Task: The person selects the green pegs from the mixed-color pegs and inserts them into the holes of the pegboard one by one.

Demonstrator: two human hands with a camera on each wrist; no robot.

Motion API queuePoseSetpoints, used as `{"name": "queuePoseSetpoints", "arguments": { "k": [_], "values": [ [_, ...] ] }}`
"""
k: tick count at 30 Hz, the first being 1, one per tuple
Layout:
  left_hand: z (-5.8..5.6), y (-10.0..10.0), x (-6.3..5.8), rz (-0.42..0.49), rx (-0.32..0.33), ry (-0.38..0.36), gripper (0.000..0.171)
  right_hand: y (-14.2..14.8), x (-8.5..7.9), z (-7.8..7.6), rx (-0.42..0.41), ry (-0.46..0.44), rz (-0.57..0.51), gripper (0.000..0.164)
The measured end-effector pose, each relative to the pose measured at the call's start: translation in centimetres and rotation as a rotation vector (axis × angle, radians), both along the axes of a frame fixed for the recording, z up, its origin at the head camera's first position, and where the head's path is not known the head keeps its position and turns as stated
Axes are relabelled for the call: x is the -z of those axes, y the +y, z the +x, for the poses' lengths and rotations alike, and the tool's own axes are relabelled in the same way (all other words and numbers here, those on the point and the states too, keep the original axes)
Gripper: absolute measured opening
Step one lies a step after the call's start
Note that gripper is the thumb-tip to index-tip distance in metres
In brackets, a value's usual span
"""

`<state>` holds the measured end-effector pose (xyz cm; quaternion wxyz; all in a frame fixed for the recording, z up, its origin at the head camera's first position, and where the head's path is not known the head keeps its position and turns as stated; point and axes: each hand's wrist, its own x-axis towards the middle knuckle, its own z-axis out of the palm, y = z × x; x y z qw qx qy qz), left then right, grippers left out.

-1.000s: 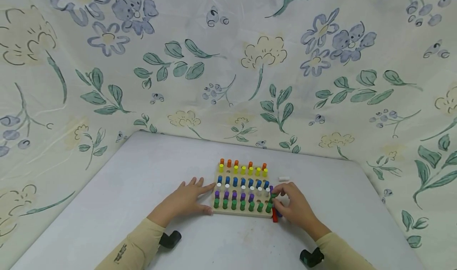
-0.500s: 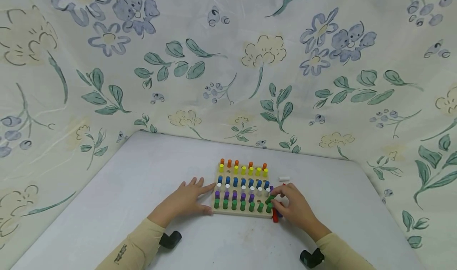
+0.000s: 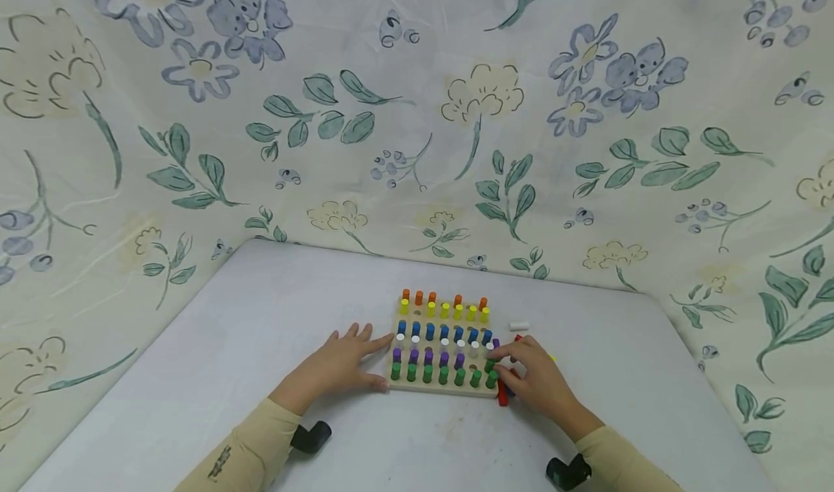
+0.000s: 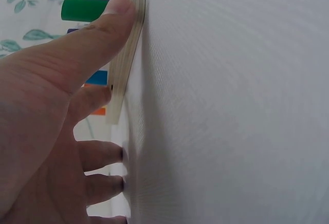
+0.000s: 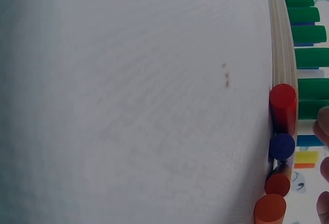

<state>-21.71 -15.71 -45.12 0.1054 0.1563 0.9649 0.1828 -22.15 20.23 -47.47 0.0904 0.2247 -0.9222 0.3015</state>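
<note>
A wooden pegboard (image 3: 443, 388) lies on the white table, with rows of orange, yellow, blue, white, purple and green pegs standing in it. My left hand (image 3: 339, 362) is spread at its left side. In the left wrist view the thumb (image 4: 121, 8) and forefinger touch the board's edge, while the other fingertips rest on the table. At the board's right end my right hand (image 3: 537, 376) pinches a green peg (image 3: 490, 366). That peg stands upright at the end of the purple row, just behind the front green row; its lower end is hidden.
Loose pegs lie along the board's right side: a red peg (image 5: 283, 106), a dark blue peg (image 5: 282, 147) and orange pegs (image 5: 270, 208). A white peg (image 3: 518, 326) lies farther back. A yellow peg (image 3: 554, 359) is mostly hidden behind the right hand. A floral cloth (image 3: 417, 116) hangs behind the table.
My right hand has moved slightly left over the board, and the green peg in it has gone from tilted to upright at the purple row's right end. The left hand has stayed still.
</note>
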Motion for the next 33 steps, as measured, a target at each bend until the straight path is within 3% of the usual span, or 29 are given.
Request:
{"name": "queuePoseSetpoints", "arguments": {
  "k": [11, 19, 25, 33],
  "values": [
    [-0.2, 0.0, 0.2, -0.002, 0.000, -0.003, 0.088, 0.4, 0.1, 0.2, 0.033, -0.010, -0.022, 0.026],
    [-0.2, -0.1, 0.2, -0.011, 0.002, -0.006, 0.089, 0.5, 0.1, -0.1, 0.132, -0.067, 0.039, 0.020],
    [-0.1, -0.3, 0.1, -0.040, 0.019, 0.000, 0.082, 1.0, 0.1, -0.4, 0.187, -0.115, 0.075, 0.020],
    [-0.1, -0.7, 0.2, -0.097, 0.024, 0.051, 0.070, 2.2, 0.7, -0.7, 0.218, -0.085, 0.130, 0.023]
  ]
}}
